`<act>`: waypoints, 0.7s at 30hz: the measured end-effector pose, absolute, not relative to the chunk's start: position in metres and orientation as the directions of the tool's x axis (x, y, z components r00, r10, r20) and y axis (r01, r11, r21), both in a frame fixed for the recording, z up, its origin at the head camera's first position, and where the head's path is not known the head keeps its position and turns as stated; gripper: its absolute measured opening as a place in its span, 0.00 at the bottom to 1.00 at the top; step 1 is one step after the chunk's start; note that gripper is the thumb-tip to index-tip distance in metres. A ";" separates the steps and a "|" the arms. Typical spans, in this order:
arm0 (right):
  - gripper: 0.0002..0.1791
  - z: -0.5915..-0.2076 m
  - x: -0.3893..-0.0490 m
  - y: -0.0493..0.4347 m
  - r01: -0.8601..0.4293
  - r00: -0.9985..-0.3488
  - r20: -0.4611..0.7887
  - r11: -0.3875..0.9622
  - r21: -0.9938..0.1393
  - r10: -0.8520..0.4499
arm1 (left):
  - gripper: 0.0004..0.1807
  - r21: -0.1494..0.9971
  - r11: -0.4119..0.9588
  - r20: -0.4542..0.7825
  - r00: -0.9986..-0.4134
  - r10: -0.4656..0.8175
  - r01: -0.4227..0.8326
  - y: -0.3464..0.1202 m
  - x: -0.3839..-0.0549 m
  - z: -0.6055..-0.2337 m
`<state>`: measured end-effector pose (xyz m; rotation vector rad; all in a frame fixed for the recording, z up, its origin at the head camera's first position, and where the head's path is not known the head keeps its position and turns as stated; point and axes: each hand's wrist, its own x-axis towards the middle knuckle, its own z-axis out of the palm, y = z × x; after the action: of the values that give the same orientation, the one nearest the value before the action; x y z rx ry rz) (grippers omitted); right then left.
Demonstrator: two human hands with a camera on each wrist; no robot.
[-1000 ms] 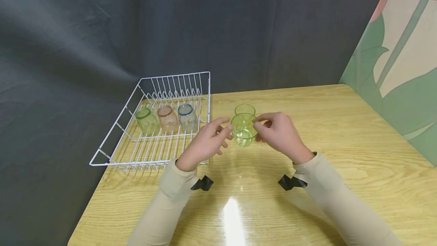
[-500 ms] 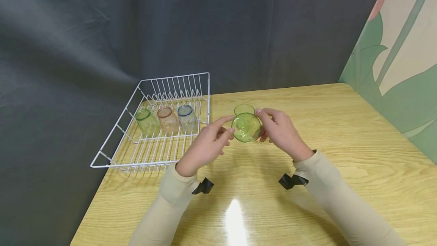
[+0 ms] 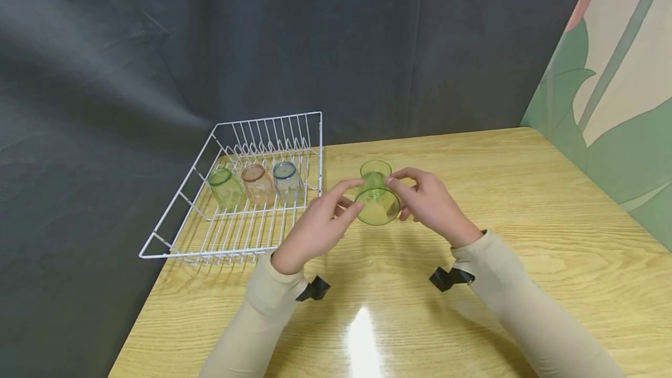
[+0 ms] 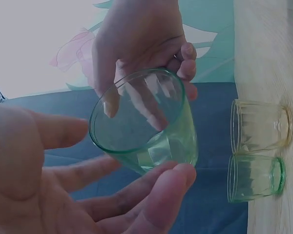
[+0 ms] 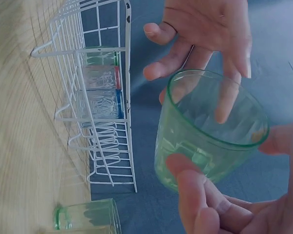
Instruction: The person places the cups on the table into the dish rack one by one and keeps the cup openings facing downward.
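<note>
Both hands hold a clear green glass cup [image 3: 378, 210] above the table, its mouth tilted toward me and downward. My left hand [image 3: 317, 223] is at its left side, with the thumb near the rim and a finger by the base in the left wrist view. On the other side my right hand [image 3: 431, 206] pinches it; in the right wrist view a fingertip [image 5: 179, 165] presses the wall near the base. Behind it stands another green glass [image 3: 375, 166], mouth up. An amber glass [image 4: 261, 126] stands beside that one in the left wrist view.
At the left is a white wire dish rack [image 3: 210, 254]. Inside it stand a green glass [image 3: 227, 190], an orange-tinted glass [image 3: 259, 186] and a blue-rimmed glass [image 3: 288, 184]. A dark curtain [image 3: 367, 51] hangs behind the wooden table [image 3: 525, 203]; a flower-patterned panel [image 3: 614, 92] is at the right.
The green cup has turned over between the hands: upright at first, then mouth toward me, now rim lower and base farther away. The hands have shifted only slightly.
</note>
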<state>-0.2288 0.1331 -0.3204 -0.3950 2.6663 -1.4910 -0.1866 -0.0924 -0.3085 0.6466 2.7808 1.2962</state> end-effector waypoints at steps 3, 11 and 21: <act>0.33 -0.320 -0.228 0.133 -0.207 -0.962 0.081 0.501 -0.841 -0.261 | 0.26 0.750 0.573 0.150 -0.929 0.338 0.330 -0.092 -0.188 -0.310; 0.35 -0.320 -0.225 0.132 -0.233 -0.951 0.084 0.509 -0.829 -0.299 | 0.30 0.804 0.526 0.133 -0.945 0.299 0.279 -0.093 -0.192 -0.312; 0.38 -0.321 -0.227 0.130 -0.201 -0.959 0.045 0.560 -0.803 -0.279 | 0.34 0.825 0.507 0.095 -0.947 0.308 0.248 -0.092 -0.192 -0.315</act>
<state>-0.2267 0.1299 -0.3206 -0.4159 2.6975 -1.3720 -0.1918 -0.0916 -0.3148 0.4938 2.6714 1.4465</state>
